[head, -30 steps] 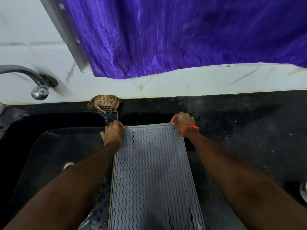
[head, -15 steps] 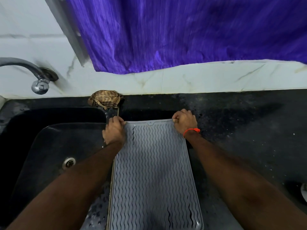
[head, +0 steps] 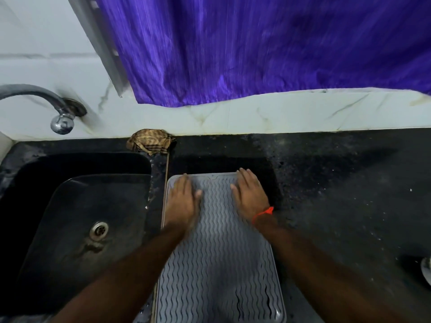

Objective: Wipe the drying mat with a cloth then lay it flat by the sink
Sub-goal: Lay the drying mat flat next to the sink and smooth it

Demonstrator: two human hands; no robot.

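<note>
I press both hands flat on the grey drying mat, which lies on the black tabletop just beside the sink. My left hand rests near the mat's far left corner, my right hand near the far right one — fingers straight and spread, palms down, gripping nothing. I judge the hands sit there to smooth the far end down so the mat lies flat against the stone, which is the closing step of the job.

The mat's long axis runs away from me toward the tiled wall, its short far edge facing the wall and its near end reaching the bottom of the view. Its left long edge runs parallel to the sink's rim, close by it, ridged side up.

The checked cloth sits bunched against the wall at the sink's back corner, well apart from my hands — set aside, it seems, with the wiping done. The tap juts over the basin at left, and a purple curtain hangs above.
</note>
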